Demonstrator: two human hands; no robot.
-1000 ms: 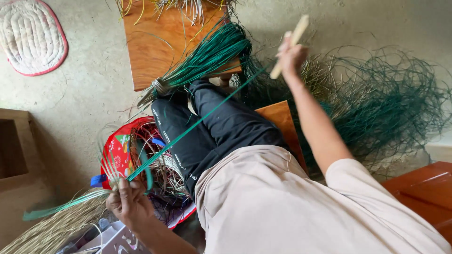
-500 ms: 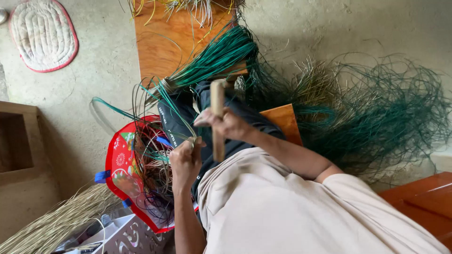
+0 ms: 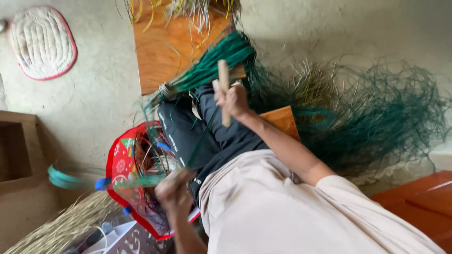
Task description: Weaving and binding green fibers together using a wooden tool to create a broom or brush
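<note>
My right hand [image 3: 234, 99] is closed around a short wooden stick [image 3: 223, 89], held upright above my dark-trousered knees. My left hand [image 3: 173, 189] is blurred and grips a thin green strand [image 3: 202, 141] that runs up toward the stick. A flat teal strip [image 3: 70, 180] trails left from that hand. A tied bundle of dark green fibres [image 3: 207, 68] lies across my legs, its end resting on a wooden board [image 3: 165, 51]. Under my left hand sits a red patterned bag [image 3: 120, 157] with loose strands in it.
A large heap of tangled dark green fibres [image 3: 376, 117] spreads on the right. Pale straw [image 3: 56, 230] lies at the lower left beside a wooden box [image 3: 19, 155]. A quilted oval mat [image 3: 42, 42] lies at the upper left. Reddish wooden furniture [image 3: 419, 193] stands at the lower right.
My hands, close together half a second ago, have parted. The left hand has dropped down over the red bag pulling the strand, and the right hand keeps the stick raised.
</note>
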